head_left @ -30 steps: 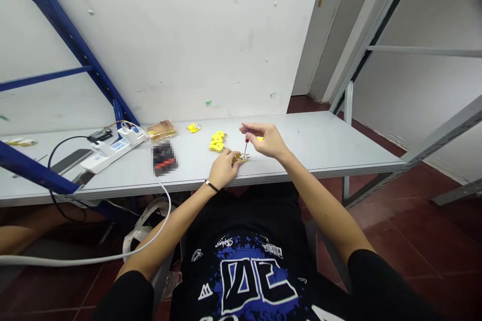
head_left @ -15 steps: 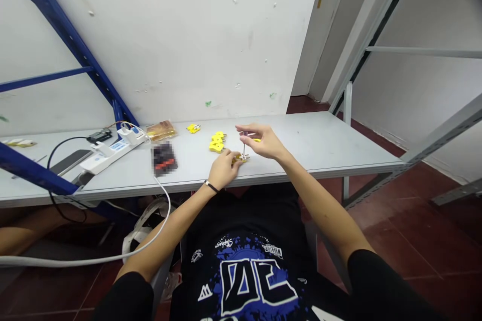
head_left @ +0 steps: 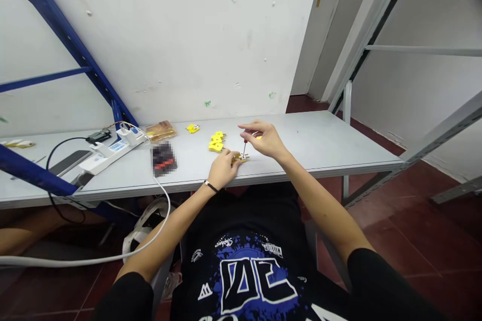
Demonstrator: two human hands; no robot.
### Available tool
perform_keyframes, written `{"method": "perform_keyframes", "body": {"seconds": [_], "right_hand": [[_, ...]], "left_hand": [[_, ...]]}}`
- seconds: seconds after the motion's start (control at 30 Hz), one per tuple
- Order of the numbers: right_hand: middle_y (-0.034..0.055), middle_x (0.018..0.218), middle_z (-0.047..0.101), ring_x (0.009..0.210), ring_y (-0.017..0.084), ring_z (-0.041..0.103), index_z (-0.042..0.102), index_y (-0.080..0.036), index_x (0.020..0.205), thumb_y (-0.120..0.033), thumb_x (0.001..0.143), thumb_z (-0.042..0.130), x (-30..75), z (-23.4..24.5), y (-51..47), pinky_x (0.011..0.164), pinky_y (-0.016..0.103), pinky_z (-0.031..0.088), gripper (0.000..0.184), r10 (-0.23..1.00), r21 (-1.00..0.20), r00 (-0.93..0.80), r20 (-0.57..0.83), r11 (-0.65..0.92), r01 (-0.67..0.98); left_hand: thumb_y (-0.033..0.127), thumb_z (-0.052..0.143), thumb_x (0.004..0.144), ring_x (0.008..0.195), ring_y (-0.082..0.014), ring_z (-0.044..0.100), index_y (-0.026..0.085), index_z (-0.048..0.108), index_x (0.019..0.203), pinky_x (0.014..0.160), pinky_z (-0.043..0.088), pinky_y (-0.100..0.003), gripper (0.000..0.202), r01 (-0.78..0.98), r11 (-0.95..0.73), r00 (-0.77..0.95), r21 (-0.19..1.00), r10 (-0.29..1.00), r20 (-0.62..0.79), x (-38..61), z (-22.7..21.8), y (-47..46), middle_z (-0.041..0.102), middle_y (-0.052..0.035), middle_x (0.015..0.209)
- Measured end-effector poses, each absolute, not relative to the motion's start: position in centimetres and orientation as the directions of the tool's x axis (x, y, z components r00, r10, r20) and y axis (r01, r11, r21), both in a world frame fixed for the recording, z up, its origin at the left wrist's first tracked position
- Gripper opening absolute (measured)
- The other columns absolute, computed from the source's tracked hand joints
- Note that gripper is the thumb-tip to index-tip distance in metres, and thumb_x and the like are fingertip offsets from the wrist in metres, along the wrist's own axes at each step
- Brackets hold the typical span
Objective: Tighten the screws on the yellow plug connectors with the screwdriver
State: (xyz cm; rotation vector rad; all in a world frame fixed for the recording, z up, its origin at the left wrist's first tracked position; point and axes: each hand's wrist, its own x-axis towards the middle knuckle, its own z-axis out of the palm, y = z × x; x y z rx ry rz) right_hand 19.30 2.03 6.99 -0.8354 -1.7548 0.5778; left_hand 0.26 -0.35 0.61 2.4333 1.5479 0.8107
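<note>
My left hand (head_left: 225,166) is closed on a small yellow plug (head_left: 241,158), pressing it to the tabletop near the front edge, with its metal pins pointing right. Between thumb and fingers, my right hand (head_left: 265,140) grips a screwdriver (head_left: 245,146). Its thin shaft slants down to the plug, and most of the handle is hidden by the fingers. Several yellow plugs (head_left: 216,144) lie in a cluster just beyond my left hand. Farther back sits another yellow plug (head_left: 193,128), apart from them. Something yellow (head_left: 259,137) shows partly behind my right hand.
Left of my hands are a blurred dark packet (head_left: 163,158) and a clear bag of brownish contents (head_left: 161,131). A white power strip (head_left: 111,153) with cables and a phone (head_left: 71,161) lie farther left. Blue shelf posts (head_left: 71,40) rise there, and a white wall (head_left: 196,35) backs the table.
The screwdriver leans more to the right at its top than before, and my right hand has shifted slightly right. My left hand and the plug stay in place.
</note>
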Motion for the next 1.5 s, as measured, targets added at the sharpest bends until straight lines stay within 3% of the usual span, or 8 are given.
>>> {"method": "perform_keyframes", "body": {"seconds": [0.2,0.33,0.47,1.5], "right_hand": [[0.0068,0.107,0.078,0.074,0.016,0.071,0.073,-0.021,0.125,-0.029,0.089,0.066,19.24,6.76,2.05,0.091,0.042,0.064,0.038,0.763,-0.733,-0.214,0.609,0.645,0.216],[0.0072,0.107,0.074,0.081,0.017,0.071,0.076,-0.024,0.12,-0.031,0.088,0.068,19.09,6.84,1.96,0.082,0.037,0.065,0.034,0.751,-0.704,-0.229,0.62,0.661,0.259],[0.0054,0.097,0.072,0.069,0.014,0.069,0.079,-0.024,0.114,-0.028,0.091,0.064,18.97,6.86,2.04,0.075,0.034,0.063,0.027,0.73,-0.678,-0.186,0.658,0.682,0.274],[0.0056,0.093,0.072,0.071,0.016,0.067,0.077,-0.024,0.112,-0.029,0.094,0.061,18.84,6.67,2.14,0.073,0.036,0.061,0.025,0.627,-0.559,-0.167,0.761,0.764,0.321]], "left_hand": [[0.032,0.059,0.099,0.09,-0.0224,0.065,0.019,0.068,0.121,0.086,0.054,-0.036,0.027,0.8,-0.453,0.321,0.394,0.877,0.357,0.31,0.73,-0.39,0.064,-0.0081,0.105],[0.031,0.059,0.099,0.091,-0.0229,0.065,0.019,0.068,0.122,0.088,0.054,-0.036,0.028,0.799,-0.459,0.328,0.388,0.874,0.358,0.3,0.79,-0.44,0.064,-0.0083,0.107],[0.031,0.059,0.099,0.092,-0.0227,0.065,0.019,0.068,0.122,0.089,0.053,-0.036,0.028,0.802,-0.454,0.324,0.388,0.876,0.357,0.31,0.71,-0.4,0.065,-0.0084,0.107],[0.031,0.06,0.099,0.094,-0.0228,0.065,0.02,0.068,0.122,0.089,0.052,-0.036,0.028,0.798,-0.455,0.324,0.396,0.876,0.356,0.27,0.55,-0.34,0.065,-0.0078,0.107]]}}
